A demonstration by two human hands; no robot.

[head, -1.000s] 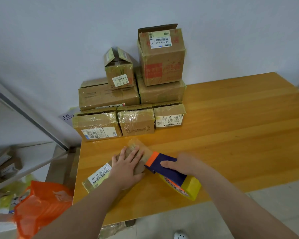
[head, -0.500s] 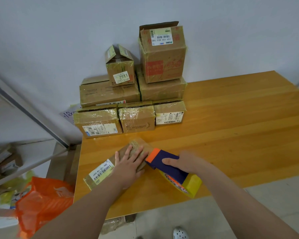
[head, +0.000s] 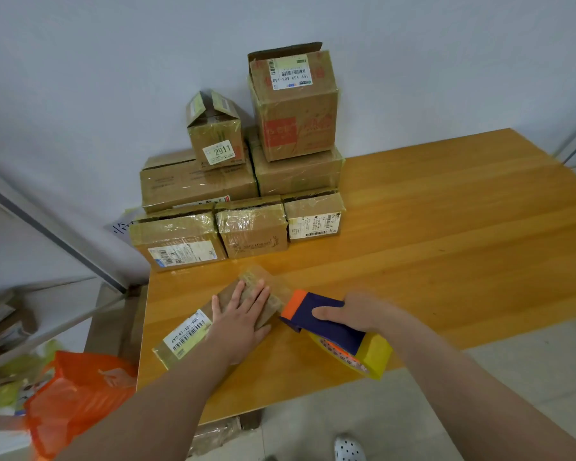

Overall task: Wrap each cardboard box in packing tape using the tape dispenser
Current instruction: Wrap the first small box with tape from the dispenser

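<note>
Barely anything has shifted: my flat left hand (head: 240,322) pins the cardboard box (head: 187,336) near the table's (head: 446,244) left edge; my right hand (head: 359,316) grips the tape dispenser (head: 333,334) against it. Probably light, stiff, tape-slick; I'd hold its edges.

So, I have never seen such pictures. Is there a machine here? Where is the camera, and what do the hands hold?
There is no machine: these are a person's two bare hands. All pictures come from one camera on the person's head, which looks down. The left hand presses flat on a labelled cardboard box on a wooden table. The right hand grips a tape dispenser beside that box. A pile of taped boxes stands against the wall. An orange plastic bag lies left of the table.
</note>
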